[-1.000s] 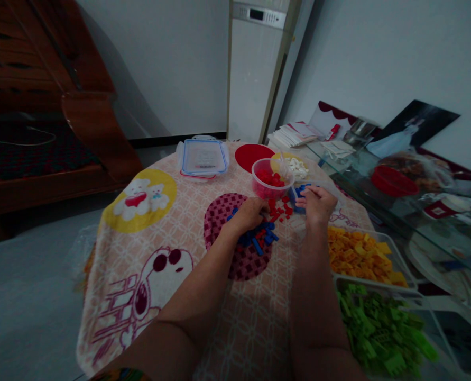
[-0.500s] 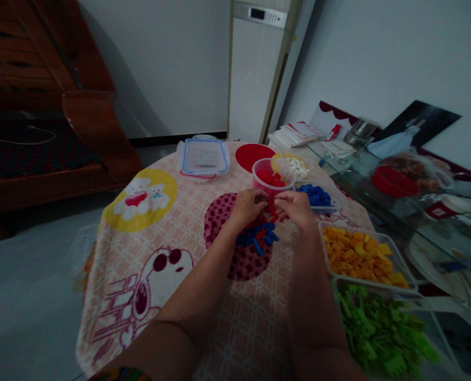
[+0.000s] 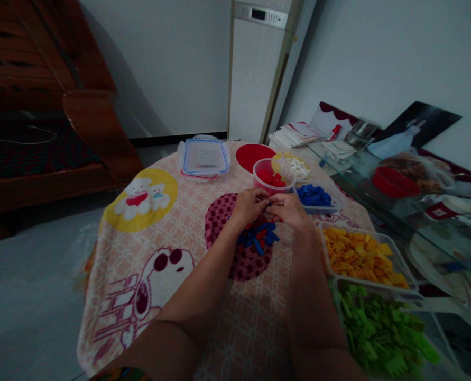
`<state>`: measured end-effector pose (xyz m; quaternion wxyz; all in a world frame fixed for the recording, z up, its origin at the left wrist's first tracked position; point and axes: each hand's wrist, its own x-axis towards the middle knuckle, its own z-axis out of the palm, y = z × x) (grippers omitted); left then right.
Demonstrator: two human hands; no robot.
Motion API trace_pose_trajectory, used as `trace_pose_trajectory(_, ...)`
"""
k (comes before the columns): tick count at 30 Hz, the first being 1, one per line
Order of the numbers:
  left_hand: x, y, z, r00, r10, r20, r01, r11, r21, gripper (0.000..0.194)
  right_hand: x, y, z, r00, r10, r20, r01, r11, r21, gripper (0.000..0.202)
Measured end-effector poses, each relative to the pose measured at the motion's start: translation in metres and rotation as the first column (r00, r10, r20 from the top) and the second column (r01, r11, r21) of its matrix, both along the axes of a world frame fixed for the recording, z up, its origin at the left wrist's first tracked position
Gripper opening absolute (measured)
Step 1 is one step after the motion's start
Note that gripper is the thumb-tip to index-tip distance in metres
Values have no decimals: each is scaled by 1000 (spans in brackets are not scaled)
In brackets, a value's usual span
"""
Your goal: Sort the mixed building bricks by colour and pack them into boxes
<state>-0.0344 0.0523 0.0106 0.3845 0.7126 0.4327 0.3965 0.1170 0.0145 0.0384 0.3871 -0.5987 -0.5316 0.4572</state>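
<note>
My left hand (image 3: pixel 251 206) and my right hand (image 3: pixel 288 209) meet at the fingertips, both closed, just in front of a round clear tub (image 3: pixel 255 182) of red blocks. A bit of a small dark blue building block shows between the fingertips; the fingers hide most of what they pinch. Below my hands lies a loose pile of blue and red building blocks (image 3: pixel 259 238) on a dark red checked patch of the tablecloth. To the right of my right hand, a clear box holds blue blocks (image 3: pixel 314 196).
Farther down the right side stand boxes of yellow blocks (image 3: pixel 360 256) and green blocks (image 3: pixel 381 330). White pieces (image 3: pixel 298 168) lie behind the tub. A blue-rimmed clear lidded box (image 3: pixel 205 157) sits at the back left. A cluttered glass table (image 3: pixel 402 217) adjoins on the right.
My right hand has moved slightly left, so its fingertips now meet those of my left hand. The red seen between the hands before is now covered. My left hand has barely moved.
</note>
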Motion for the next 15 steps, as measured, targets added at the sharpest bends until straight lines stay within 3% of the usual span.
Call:
trace_pose_trajectory(9,1,1,-3,997,-78,-28,80,995,66,17,3,-1,1,997,-40,63,39,999,26,10)
trace_pose_trajectory(15,0,-2,3,972,-116,-206,132,989,66,17,21,2,-4,970,-242,6,240,965,102,9)
